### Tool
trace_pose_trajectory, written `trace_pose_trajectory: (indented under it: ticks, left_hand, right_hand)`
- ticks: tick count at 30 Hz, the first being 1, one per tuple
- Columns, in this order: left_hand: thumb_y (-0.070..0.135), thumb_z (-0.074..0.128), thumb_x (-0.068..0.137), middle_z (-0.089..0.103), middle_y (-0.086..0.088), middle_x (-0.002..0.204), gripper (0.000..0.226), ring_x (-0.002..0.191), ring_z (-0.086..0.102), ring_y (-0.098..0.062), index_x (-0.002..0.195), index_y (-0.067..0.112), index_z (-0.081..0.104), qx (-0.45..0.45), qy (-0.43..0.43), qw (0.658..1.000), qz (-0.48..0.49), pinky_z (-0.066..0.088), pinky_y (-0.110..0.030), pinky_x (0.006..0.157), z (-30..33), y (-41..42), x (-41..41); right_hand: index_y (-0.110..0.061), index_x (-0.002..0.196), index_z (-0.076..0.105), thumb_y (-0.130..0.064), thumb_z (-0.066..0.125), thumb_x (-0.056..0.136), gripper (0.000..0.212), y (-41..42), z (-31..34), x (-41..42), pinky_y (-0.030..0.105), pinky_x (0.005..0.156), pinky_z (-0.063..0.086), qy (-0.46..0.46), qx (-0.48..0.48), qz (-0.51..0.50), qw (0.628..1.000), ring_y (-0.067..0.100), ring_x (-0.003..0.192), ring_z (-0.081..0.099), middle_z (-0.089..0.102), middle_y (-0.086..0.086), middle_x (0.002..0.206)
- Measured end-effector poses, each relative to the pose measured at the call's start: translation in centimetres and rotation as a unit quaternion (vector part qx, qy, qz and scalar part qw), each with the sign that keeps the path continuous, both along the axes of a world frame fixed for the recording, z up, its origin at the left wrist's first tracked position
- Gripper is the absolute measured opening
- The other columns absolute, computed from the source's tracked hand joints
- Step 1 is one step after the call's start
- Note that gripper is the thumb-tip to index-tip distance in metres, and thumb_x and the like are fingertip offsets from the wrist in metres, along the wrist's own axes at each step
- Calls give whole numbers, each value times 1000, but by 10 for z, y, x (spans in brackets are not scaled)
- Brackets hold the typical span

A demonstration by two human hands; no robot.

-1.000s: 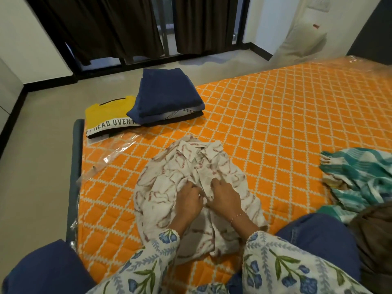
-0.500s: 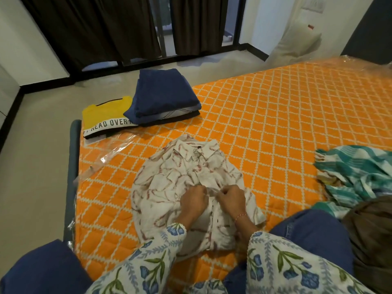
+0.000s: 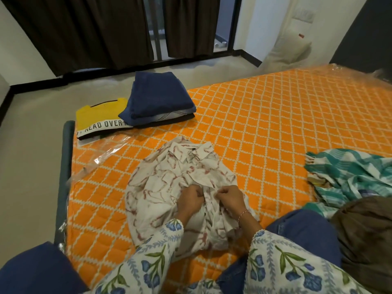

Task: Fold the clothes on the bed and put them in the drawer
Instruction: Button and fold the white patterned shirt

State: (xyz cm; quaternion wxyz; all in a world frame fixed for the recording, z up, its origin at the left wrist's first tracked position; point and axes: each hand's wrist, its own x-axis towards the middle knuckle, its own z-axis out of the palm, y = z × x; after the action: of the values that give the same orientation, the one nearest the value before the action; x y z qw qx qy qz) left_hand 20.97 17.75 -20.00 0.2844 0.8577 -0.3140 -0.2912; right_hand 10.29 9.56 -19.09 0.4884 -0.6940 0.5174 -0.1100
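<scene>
Nearest the camera, two sleeves of white cotton printed with blue flowers reach out over blue denim knees, and both hands work at the middle of a crumpled white collared shirt with a reddish-brown marbled print [image 3: 180,187], which lies spread on the orange quilted bed cover with its white lattice pattern [image 3: 265,128]. The left hand [image 3: 189,201] has its fingers curled into the shirt's front, and the right hand [image 3: 230,197] pinches the cloth just beside it, the two nearly touching along what looks like the button placket; whether a button is being fastened is too small to tell. This shirt is not yet folded. To the right, a rumpled teal and white checked cloth [image 3: 347,177] lies loose, with a dark brown garment [image 3: 364,234] heaped just in front of it, both seemingly still waiting. Further off, near the far left corner of the bed, a folded navy blue garment [image 3: 159,96] sits on a small stack, partly overlapping a folded yellow T-shirt with a white lettered band [image 3: 101,115]. By my reckoning roughly half the folding is done, and no drawer is in view, so the putting away remains
</scene>
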Motion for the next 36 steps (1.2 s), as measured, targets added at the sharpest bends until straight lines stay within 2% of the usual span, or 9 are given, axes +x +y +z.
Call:
trace_pose_trajectory:
  ticks: [2, 6, 9, 11, 15, 20, 29, 34, 36]
  left_hand:
    - [11, 70, 80, 71, -6, 84, 7, 84, 66, -21, 74, 14, 68, -31, 40, 998, 42, 54, -32, 76, 2, 5, 6]
    - [3, 68, 79, 70, -6, 74, 11, 70, 64, -16, 71, 8, 73, -108, 66, 984, 127, 54, -26, 70, 20, 20, 12]
    - [-5, 59, 82, 69, -10, 70, 25, 67, 66, -21, 63, 10, 69, -127, 164, 967, 146, 56, -28, 63, 33, 26, 9]
    - [-7, 55, 83, 68, -12, 69, 30, 65, 67, -20, 61, 11, 66, -132, 192, 959, 163, 54, -24, 57, 38, 27, 4]
    - [-6, 56, 82, 70, -16, 74, 30, 73, 71, -26, 60, 12, 65, -152, 187, 954, 176, 53, -28, 59, 42, 29, -4]
    - [-5, 62, 77, 70, -12, 68, 34, 70, 69, -30, 54, 20, 64, -176, 109, 963, 175, 59, -44, 71, 44, 29, -7]
    - [-3, 64, 77, 70, -10, 66, 33, 70, 68, -27, 56, 22, 65, -190, 98, 963, 162, 57, -47, 72, 43, 31, -14]
    - [-3, 66, 78, 70, -13, 72, 29, 75, 69, -29, 60, 18, 66, -200, 114, 956, 183, 57, -47, 75, 43, 29, -15]
    - [-5, 65, 79, 70, -13, 73, 30, 76, 69, -30, 59, 18, 66, -204, 131, 951, 191, 57, -47, 77, 44, 29, -17]
  right_hand:
    - [-19, 40, 48, 2, 64, 79, 47, 2, 4, 2, 25, 53, 39, -11, -5, -7, 1000, 11, 42, 44, 45, -10, 35]
    - [-13, 48, 55, -7, 67, 80, 34, 10, 13, 11, 35, 58, 46, -21, -5, -9, 1000, 20, 50, 51, 55, 6, 51]
    - [-11, 52, 58, -9, 67, 76, 26, 21, 24, 18, 33, 56, 47, -12, -41, -25, 999, 22, 54, 56, 58, 8, 56]
    - [-12, 48, 55, -8, 66, 75, 29, 26, 28, 22, 30, 53, 44, -6, -62, -39, 997, 23, 52, 55, 55, 8, 53]
    - [-14, 45, 45, -5, 64, 73, 35, 32, 32, 24, 39, 52, 48, -21, -55, -27, 998, 22, 50, 48, 45, 10, 50]
    - [-11, 51, 47, 1, 61, 78, 32, 38, 35, 19, 26, 53, 35, -49, -66, 28, 996, 17, 48, 42, 45, 4, 47]
    - [-17, 47, 32, 0, 61, 78, 46, 45, 40, 16, 20, 44, 19, -51, -125, -6, 991, 10, 45, 26, 32, 0, 45]
    - [-23, 44, 41, -5, 66, 81, 48, 50, 39, 14, 14, 43, 29, -92, -109, -13, 990, 5, 44, 34, 40, -7, 43]
    - [-14, 46, 51, -7, 68, 80, 39, 50, 37, 14, 14, 44, 29, -96, -102, -13, 990, 5, 46, 36, 45, -3, 46]
